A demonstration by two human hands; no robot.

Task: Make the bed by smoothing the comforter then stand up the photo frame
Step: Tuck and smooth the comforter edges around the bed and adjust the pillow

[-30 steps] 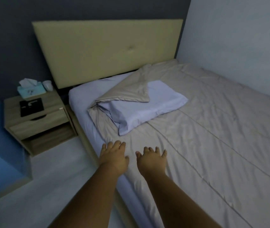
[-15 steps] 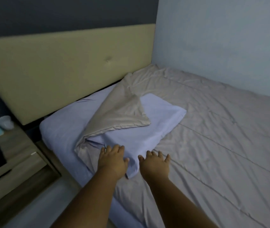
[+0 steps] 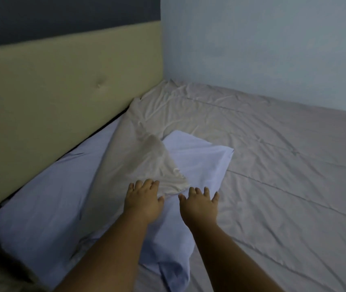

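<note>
Comforter [image 3: 273, 165] is beige-grey w/ stitched seam lines, spread over most of the bed and reaching the pale blue wall [image 3: 262, 39] on the far side. Mostly flat toward the right, creased near the head end. Its top corner is folded back into a rumpled triangle flap [image 3: 146, 161], lying partly over a light lavender pillow [image 3: 199, 157]. Flap edge near the hands looks bunched and wrinkled.

Left hand [image 3: 142, 199] palm down, fingers spread, fingertips at the lower edge of the folded flap; can't tell if it's pressing or just above the fabric. Not gripping anything. Right hand [image 3: 199, 204] also palm down, fingers splayed and loose, over the pillow's near end just beside the flap, holding nothing. Both forearms reach in from the bottom of the view, close together.

Lavender sheet [image 3: 47, 197] is bare on the left side of the bed, up against a tan padded headboard [image 3: 62, 91] w/ one button dimple. Dark wall [image 3: 62, 15] above it
</note>
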